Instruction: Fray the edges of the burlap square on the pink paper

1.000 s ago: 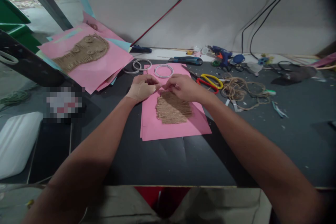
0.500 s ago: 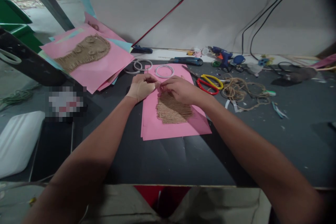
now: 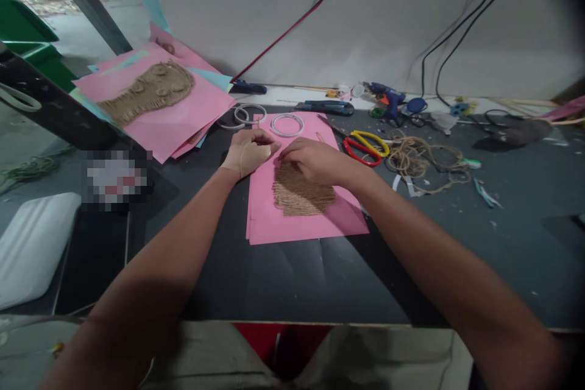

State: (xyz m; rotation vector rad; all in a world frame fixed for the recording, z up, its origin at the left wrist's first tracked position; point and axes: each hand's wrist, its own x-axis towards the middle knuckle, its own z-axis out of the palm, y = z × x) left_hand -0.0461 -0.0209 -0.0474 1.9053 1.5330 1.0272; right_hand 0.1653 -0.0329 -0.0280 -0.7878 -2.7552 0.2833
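Rows of brown twine form a patch on a pink sheet in front of me. My left hand, with a tan covering over its back and palm, is closed at the patch's upper left, thumb and fingers together. Over the patch's top edge lies my right hand, its fingertips pinched close to the left ones. Anything between either hand's fingertips is too small to make out. A pale ring rests on the sheet just beyond my hands.
Scissors with red and yellow handles lie right of the sheet, beside tangled twine. A utility knife and a blue glue gun lie along the back. Pink sheets with twine work are stacked at left, near a black post.
The fingertips of my two hands have drawn slightly apart, leaving a small gap. The sheet and twine patch look the same.
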